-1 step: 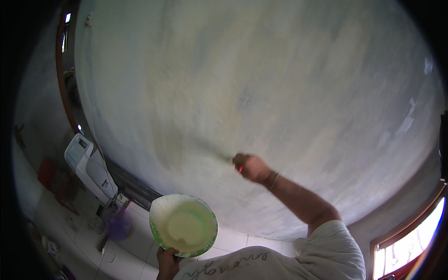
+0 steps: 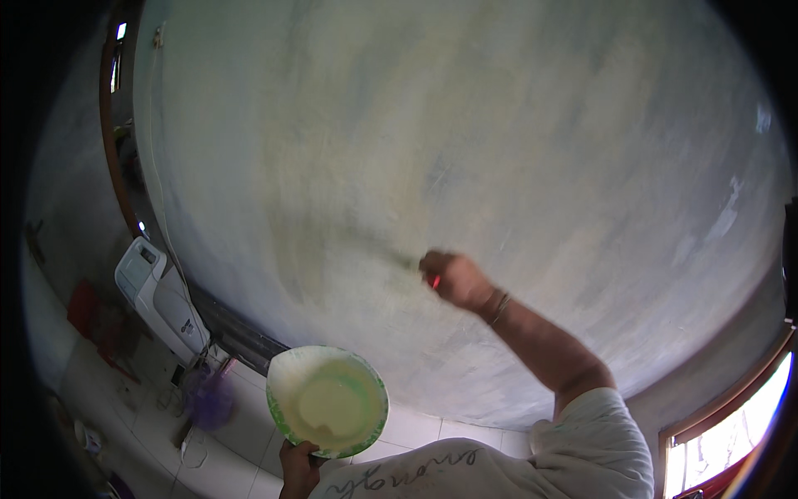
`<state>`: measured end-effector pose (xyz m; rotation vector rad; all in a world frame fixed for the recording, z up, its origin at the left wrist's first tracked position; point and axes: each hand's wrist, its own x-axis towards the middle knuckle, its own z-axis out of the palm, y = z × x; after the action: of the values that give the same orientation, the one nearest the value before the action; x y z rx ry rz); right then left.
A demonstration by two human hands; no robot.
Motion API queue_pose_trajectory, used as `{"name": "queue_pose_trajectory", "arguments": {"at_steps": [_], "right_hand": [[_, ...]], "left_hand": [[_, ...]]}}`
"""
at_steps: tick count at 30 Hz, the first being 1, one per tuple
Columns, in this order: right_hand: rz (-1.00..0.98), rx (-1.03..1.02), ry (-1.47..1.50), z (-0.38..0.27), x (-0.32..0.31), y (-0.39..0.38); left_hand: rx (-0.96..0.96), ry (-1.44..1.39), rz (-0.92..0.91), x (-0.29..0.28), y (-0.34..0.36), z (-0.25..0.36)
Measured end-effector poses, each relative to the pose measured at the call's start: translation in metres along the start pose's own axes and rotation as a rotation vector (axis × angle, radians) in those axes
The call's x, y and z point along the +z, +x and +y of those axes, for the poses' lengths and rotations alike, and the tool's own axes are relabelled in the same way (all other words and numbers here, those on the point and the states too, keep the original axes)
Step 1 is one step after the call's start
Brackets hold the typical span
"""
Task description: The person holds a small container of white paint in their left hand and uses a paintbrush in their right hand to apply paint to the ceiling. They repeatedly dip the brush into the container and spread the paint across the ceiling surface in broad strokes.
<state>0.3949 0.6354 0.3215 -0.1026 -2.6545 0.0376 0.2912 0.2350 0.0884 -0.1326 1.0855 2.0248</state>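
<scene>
My left hand (image 2: 299, 467) is closed on the near rim of a green-and-white bowl (image 2: 281, 374) with a pointed lip. Pale yellow-green paint (image 2: 328, 406) lies inside it. Out in front of the wall, my right hand (image 2: 455, 279) is wrapped round a paintbrush (image 2: 435, 282). Only a red bit of its handle shows clearly; the bristle end, toward the wall, is blurred. I cannot tell whether the bristles touch. The wall (image 2: 499, 166) carries patchy, streaked grey, yellowish and greenish colour.
At the left stands a white appliance (image 2: 162, 308) with a cable beside it. A purple bag-like thing (image 2: 209, 399) lies on the tiled floor (image 2: 258, 412), with a red chair-like thing (image 2: 87, 316) farther left. A wood-framed window (image 2: 723, 432) is at lower right.
My right hand has moved up the wall and slightly right with the paintbrush. My left hand and the bowl have stayed in place.
</scene>
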Motion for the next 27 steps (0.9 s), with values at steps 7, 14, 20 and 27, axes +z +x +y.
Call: {"name": "queue_pose_trajectory", "arguments": {"at_steps": [7, 14, 20, 27], "right_hand": [[0.666, -0.236, -0.504, -0.057, -0.14, 0.088], [0.272, -0.274, -0.595, -0.035, 0.048, 0.001], [-0.055, 0.057, 0.22, -0.012, 0.099, -0.038], [0.627, -0.042, -0.089, -0.05, -0.15, 0.043]], "left_hand": [[-0.089, 0.134, -0.012, -0.016, 0.009, -0.006], [-0.08, 0.034, 0.017, -0.005, 0.006, -0.007], [-0.011, 0.109, 0.008, -0.004, 0.0, -0.001], [0.0, 0.177, 0.01, -0.028, 0.018, -0.011]]}}
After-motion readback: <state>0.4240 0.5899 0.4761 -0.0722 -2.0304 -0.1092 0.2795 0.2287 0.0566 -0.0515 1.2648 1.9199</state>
